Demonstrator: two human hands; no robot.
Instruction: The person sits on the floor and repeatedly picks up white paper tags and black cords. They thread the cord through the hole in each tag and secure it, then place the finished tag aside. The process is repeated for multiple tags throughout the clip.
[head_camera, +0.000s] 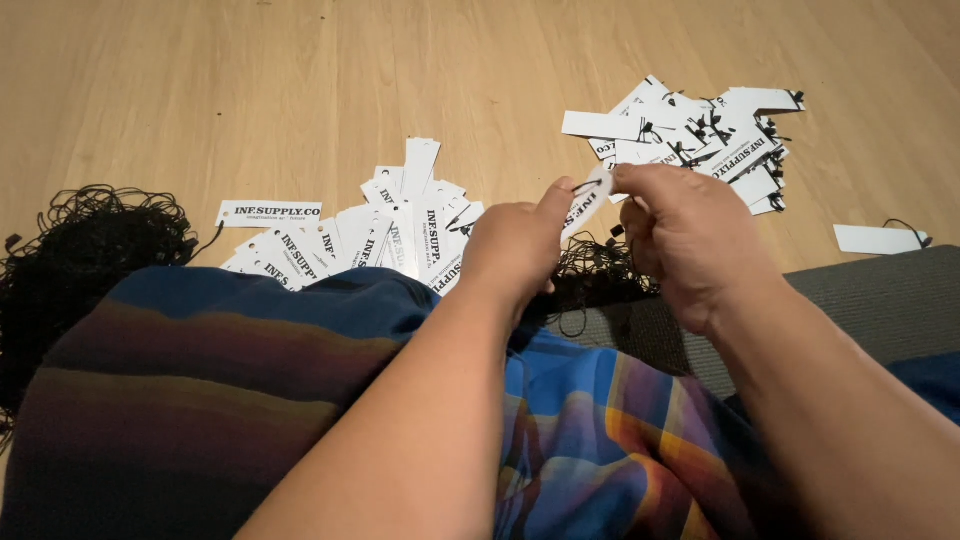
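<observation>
Currently, both hands are working together above the lap, in front of a wooden floor (300, 90). The left hand (515, 250) is holding its thumb and forefinger closed on the lower end of a white paper tag (590, 198), while its other fingers are curling loosely underneath. The right hand (690, 240) is pinching its fingertips together at the upper end of the same tag, where a thin black string (585, 185) is looping through the tag's hole. Whether the right fingers are gripping the string, the tag edge or both cannot be told. The tag is tilting diagonally between the two hands, held clear of the floor.

Below the hands, a small tangle of black strings (600, 270) is lying at the edge of a grey mat (870, 300). A larger heap of black strings (90, 250) is sitting at the far left. A loose pile of white tags without strings (390, 230) is spreading on the floor just beyond the left hand. A second pile of tags with strings attached (700, 135) is resting further away, above the right hand. One single strung tag (880, 238) is lying apart near the right edge. A multicoloured striped cloth (250, 380) is covering the lap.
</observation>
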